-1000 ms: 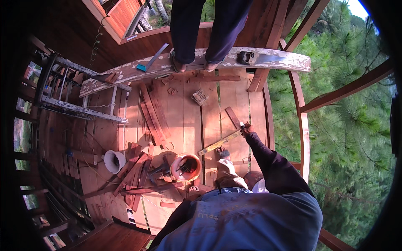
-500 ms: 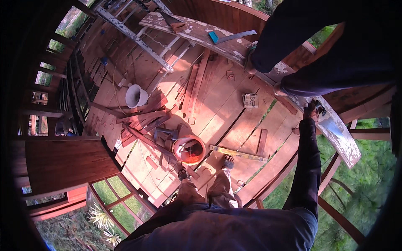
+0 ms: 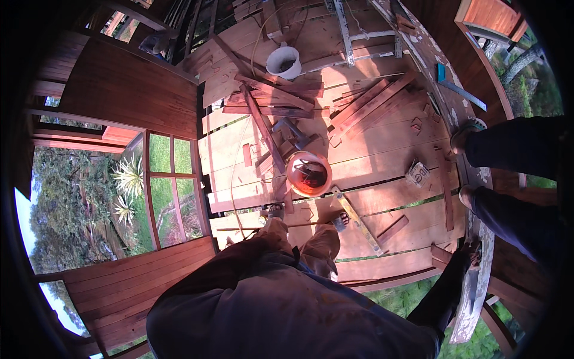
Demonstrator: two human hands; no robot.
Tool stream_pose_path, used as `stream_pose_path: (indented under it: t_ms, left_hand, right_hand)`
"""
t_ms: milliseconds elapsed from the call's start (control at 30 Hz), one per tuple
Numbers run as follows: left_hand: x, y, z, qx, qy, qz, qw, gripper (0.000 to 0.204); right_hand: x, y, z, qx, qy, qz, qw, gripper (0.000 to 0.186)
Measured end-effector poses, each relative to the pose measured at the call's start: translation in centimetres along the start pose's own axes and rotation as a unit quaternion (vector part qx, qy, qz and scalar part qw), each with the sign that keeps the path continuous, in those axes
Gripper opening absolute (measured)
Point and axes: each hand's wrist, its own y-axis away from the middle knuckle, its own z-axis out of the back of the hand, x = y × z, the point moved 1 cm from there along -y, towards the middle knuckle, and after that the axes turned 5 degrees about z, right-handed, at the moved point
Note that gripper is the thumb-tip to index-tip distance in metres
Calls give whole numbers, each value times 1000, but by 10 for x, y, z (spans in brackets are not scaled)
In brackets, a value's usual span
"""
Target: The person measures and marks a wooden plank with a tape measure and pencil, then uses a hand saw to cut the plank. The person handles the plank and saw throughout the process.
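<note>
My right hand (image 3: 473, 254) is at the near end of the paint-flaked plank (image 3: 472, 308) on the right; its fingers are shadowed, and their grip is unclear. A co-worker's dark-trousered legs (image 3: 514, 140) stand on that plank, with a blue-handled square (image 3: 442, 72) beyond the feet. My left hand is hidden by my body. Near my feet lie an orange bucket (image 3: 309, 173) with dark items inside and a yellow spirit level (image 3: 359, 222). A short wood offcut (image 3: 394, 229) lies just right of the level.
Piled boards (image 3: 275, 99), a white bucket (image 3: 283, 62), a flaking ladder (image 3: 345, 36), a small labelled container (image 3: 417, 173) and a cord (image 3: 239, 200) occupy the deck (image 3: 382, 164). The planks have open gaps. At left, a wooden wall (image 3: 125, 90) has openings onto greenery.
My view has swung leftward, moving the co-worker and plank to the right. My right hand moved from above the floor onto the plank; the white item it held earlier is no longer visible.
</note>
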Motion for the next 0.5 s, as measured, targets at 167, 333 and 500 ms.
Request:
stream_pose_path:
  t_ms: [167,333,500]
  left_hand:
    - [3,1,2,-47,49,-6,998,44]
    - [11,-8,-7,-98,107,-12,989,42]
    - [21,-13,-34,-141,179,-14,974,40]
  right_hand:
    - [1,23,0,-110,56,180,976,39]
    - [21,61,6,-53,-149,369,916,37]
    - [69,142,-16,236,-573,245,745,17]
